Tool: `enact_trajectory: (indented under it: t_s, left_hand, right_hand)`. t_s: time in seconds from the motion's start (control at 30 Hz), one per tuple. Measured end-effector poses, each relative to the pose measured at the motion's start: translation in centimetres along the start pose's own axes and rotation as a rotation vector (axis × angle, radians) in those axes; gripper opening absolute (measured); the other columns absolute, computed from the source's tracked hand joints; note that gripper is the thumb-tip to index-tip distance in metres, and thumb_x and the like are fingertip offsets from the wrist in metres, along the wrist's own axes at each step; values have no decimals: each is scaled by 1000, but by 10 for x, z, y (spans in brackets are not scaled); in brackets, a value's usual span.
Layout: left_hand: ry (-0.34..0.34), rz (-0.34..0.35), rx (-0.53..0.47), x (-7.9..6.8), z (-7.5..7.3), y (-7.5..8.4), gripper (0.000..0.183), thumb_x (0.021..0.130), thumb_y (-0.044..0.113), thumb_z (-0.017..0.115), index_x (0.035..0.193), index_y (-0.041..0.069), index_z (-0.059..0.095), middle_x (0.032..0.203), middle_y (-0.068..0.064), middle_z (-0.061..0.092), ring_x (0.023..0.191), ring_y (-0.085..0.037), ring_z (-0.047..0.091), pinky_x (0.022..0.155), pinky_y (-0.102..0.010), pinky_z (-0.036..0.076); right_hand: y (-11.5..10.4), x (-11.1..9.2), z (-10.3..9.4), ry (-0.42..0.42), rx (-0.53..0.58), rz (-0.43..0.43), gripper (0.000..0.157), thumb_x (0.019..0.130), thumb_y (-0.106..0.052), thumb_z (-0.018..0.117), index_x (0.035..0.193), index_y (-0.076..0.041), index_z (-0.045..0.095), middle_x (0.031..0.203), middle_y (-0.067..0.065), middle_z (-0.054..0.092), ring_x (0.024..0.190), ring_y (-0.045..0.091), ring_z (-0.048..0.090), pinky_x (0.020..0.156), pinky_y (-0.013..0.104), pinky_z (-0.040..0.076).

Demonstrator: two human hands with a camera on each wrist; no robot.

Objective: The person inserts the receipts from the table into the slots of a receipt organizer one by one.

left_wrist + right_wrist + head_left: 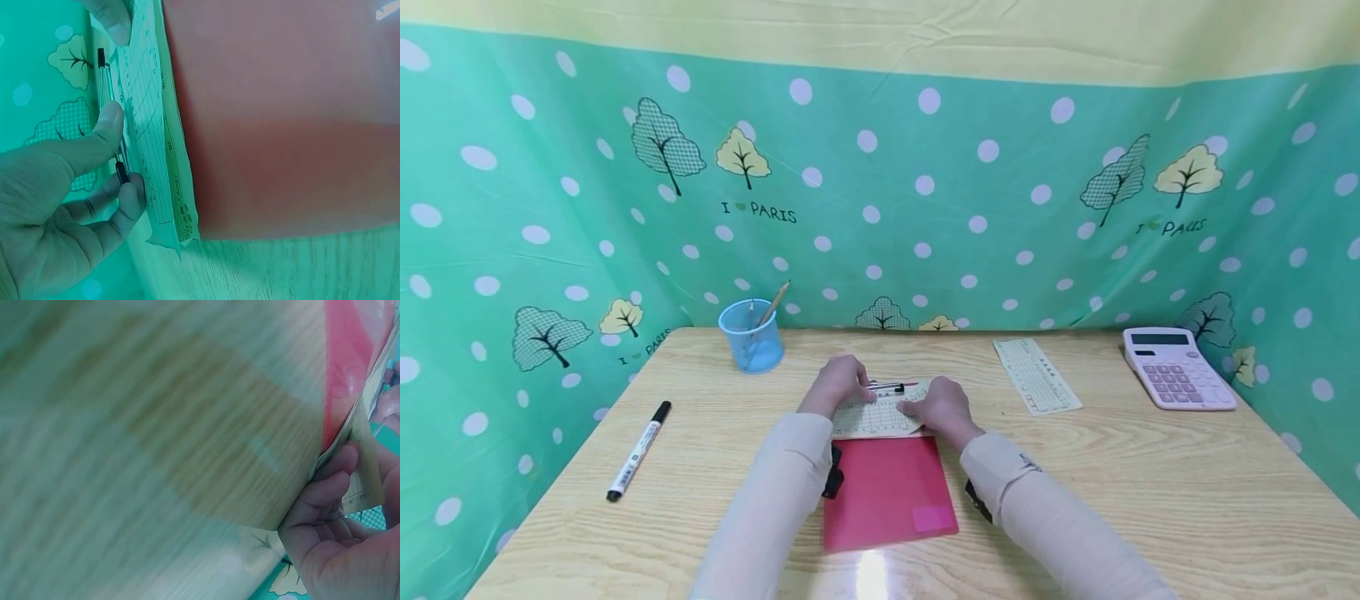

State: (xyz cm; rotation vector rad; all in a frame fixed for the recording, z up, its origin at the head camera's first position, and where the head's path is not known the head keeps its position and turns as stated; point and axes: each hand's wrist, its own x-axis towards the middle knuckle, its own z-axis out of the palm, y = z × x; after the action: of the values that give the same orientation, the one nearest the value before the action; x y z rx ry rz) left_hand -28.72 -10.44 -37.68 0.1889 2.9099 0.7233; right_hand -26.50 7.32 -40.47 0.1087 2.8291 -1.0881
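Observation:
A stack of printed paper forms (880, 421) lies across the upper part of a red folder (887, 492). A slim metal clip (887, 387) with black ends runs along the far edge of the forms. My left hand (842, 385) is at the far left of the stack, thumb and fingers around the clip in the left wrist view. On the right side my right hand (947, 410) pinches the forms, its thumb on top. In the right wrist view its curled fingers (325, 494) hold the paper edge, where one sheet hangs at an angle.
A marker pen (638, 452) lies at the left. Behind it stands a blue mesh pen cup (752, 346) with pencils. Another printed form (1037, 377) and a pink calculator (1177, 371) lie on the wooden table (1150, 492) at the right. A patterned green curtain (880, 183) hangs behind.

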Motion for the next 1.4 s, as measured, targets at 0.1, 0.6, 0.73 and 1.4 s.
enact_trajectory:
  t_s: [0.1, 0.6, 0.73, 1.4]
  left_hand:
    - [5, 11, -7, 1, 2, -1, 17, 86, 15, 84, 81, 5, 72, 98, -9, 69, 94, -24, 61, 87, -40, 51]
    - [5, 51, 41, 0, 1, 4, 25, 85, 15, 85, 76, 6, 63, 82, -5, 60, 78, -20, 52, 74, -35, 47]
    - [4, 40, 53, 0, 1, 5, 24, 86, 15, 84, 77, 6, 63, 84, -6, 61, 81, -21, 53, 77, -36, 47]
    - [-14, 21, 82, 0, 1, 4, 20, 86, 16, 84, 86, 5, 67, 91, -8, 62, 84, -22, 54, 82, -39, 49]
  right_hand:
    - [1, 0, -1, 0, 7, 3, 48, 84, -30, 85, 62, -11, 47, 56, 1, 43, 49, 13, 42, 49, 26, 34]
    - [-1, 3, -12, -44, 55, 76, 34, 82, -24, 87, 74, -4, 61, 62, 7, 59, 46, 12, 53, 46, 23, 43]
    - [2, 4, -18, -70, 36, 72, 32, 82, -20, 87, 76, -3, 60, 64, 8, 60, 45, 13, 57, 47, 24, 47]
    - [37, -26, -89, -141, -27, -76, 28, 95, -29, 71, 93, -1, 67, 91, 11, 69, 81, 26, 64, 69, 36, 51]
